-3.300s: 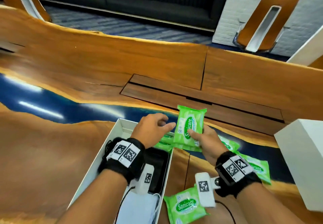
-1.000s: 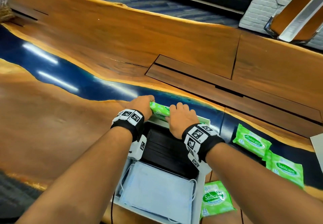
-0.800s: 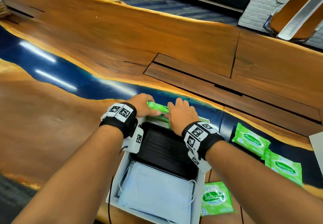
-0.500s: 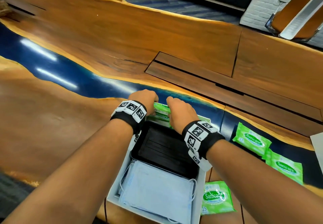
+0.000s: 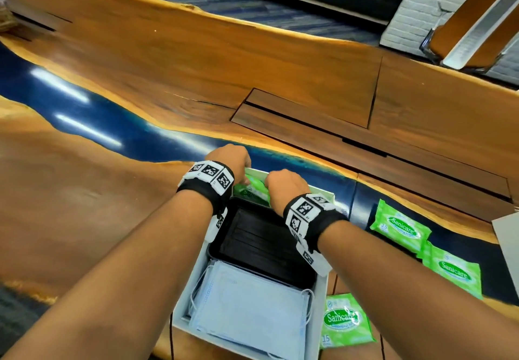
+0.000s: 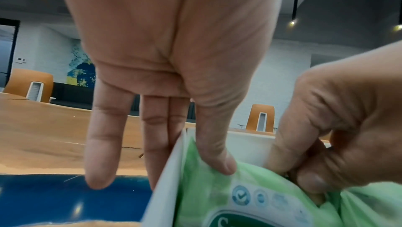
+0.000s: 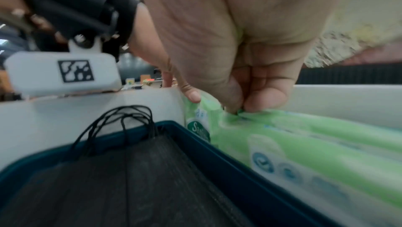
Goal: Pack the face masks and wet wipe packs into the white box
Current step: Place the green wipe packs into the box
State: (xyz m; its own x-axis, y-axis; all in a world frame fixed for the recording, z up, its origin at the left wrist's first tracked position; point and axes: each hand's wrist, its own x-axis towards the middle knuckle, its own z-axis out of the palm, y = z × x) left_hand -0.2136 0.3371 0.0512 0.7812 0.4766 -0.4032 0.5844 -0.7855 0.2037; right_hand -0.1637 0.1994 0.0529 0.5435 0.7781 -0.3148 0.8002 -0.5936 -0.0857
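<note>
The white box [image 5: 322, 298] holds blue face masks [image 5: 250, 314] at its near end and black face masks [image 5: 261, 238] in a dark tray [image 7: 217, 153] in the middle. A green wet wipe pack [image 5: 252, 188] stands on edge at the far end. My right hand [image 5: 283, 185] pinches the pack's top edge [image 7: 245, 107]. My left hand [image 5: 236, 163] straddles the box's left wall [image 6: 165, 187], fingers straight. Its thumb presses on the pack [image 6: 250, 205] inside, and its fingers hang outside. Three more green packs [image 5: 400, 226] [image 5: 452, 272] [image 5: 344, 321] lie on the table to the right.
The box sits on a wooden table with a blue resin strip [image 5: 84, 112]. A white lid corner [image 5: 508, 247] shows at the right edge. A chair [image 5: 477, 22] stands beyond the table's far edge.
The pack that my right hand held above the box now sits low in its far end. Over the last second both hands worked it down, and my left hand's fingers moved outside the wall.
</note>
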